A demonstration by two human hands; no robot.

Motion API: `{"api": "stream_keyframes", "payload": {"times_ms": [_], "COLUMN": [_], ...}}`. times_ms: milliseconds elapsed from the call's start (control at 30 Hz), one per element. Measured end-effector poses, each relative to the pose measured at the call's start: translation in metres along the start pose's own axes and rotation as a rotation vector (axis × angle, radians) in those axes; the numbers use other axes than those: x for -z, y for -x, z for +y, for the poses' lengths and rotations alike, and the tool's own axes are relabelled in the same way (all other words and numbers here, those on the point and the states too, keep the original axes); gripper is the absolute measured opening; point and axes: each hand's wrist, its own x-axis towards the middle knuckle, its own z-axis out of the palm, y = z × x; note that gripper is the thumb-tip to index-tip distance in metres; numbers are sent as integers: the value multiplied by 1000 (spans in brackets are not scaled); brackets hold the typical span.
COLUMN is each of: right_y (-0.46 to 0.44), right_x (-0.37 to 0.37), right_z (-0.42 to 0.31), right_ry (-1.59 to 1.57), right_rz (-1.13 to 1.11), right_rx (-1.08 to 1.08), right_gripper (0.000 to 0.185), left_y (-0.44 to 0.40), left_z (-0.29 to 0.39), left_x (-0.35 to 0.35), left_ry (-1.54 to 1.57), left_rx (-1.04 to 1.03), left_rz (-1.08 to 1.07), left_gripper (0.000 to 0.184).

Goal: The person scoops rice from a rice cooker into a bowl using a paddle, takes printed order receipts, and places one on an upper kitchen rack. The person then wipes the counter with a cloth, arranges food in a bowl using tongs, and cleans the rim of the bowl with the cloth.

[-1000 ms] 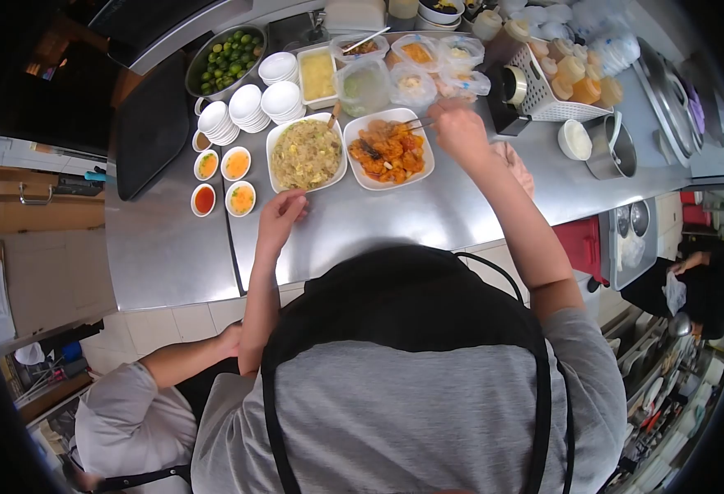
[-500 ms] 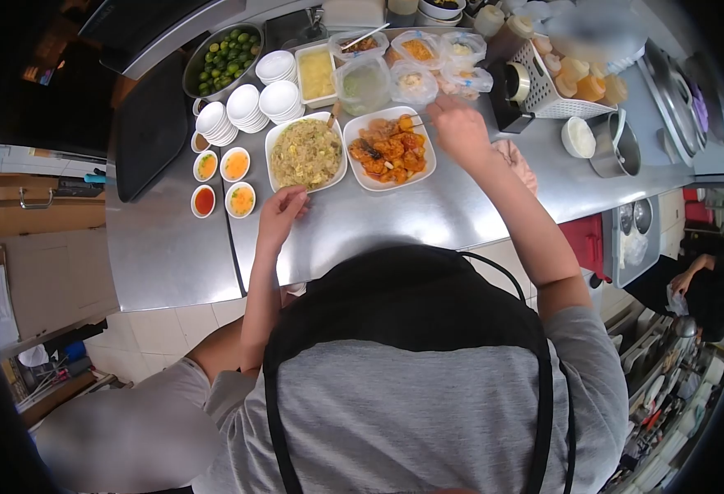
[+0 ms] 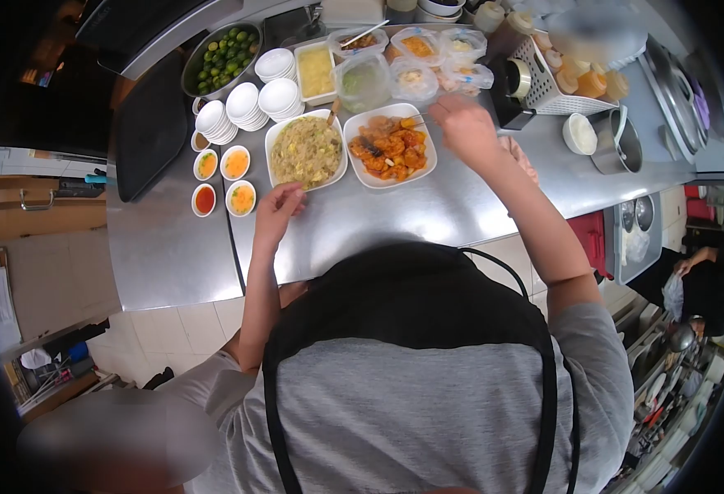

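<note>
My right hand (image 3: 465, 129) pinches a thin utensil (image 3: 423, 114), its tip at the far right part of the orange food (image 3: 391, 154) in a white dish (image 3: 388, 184). Left hand (image 3: 278, 216): fingers half curled (cannot tell if pinching), beside the rice (image 3: 304, 151).

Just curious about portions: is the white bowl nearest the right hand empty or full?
Not empty: the white bowl holds saucy orange pieces across its middle, edges bare. How full exactly, I cannot tell.
</note>
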Motion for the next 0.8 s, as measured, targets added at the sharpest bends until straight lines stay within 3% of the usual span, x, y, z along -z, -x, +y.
{"api": "stream_keyframes", "payload": {"times_ms": [233,300,500,700,800], "right_y": [21,22,10,2,-1], "right_x": [12,15,2,-19,-10], "right_z": [-6,-1,8,7,12], "right_ry": [1,-7,176,133,138], "right_rz": [-60,-174,-218,-175,-146], "right_rx": [82,-81,-68,65,29], "right_gripper": [11,17,12,11,14], "left_y": [-2,-4,-4,-3,-1], "left_z": [1,1,8,8,7], "left_x": [-1,0,-1,-1,1], "left_ry": [3,-5,-13,-4,-3], "left_rx": [-3,-15,-16,-16,-9], "left_rz": [-1,-4,4,9,12], "left_gripper": [25,25,26,26,26]}}
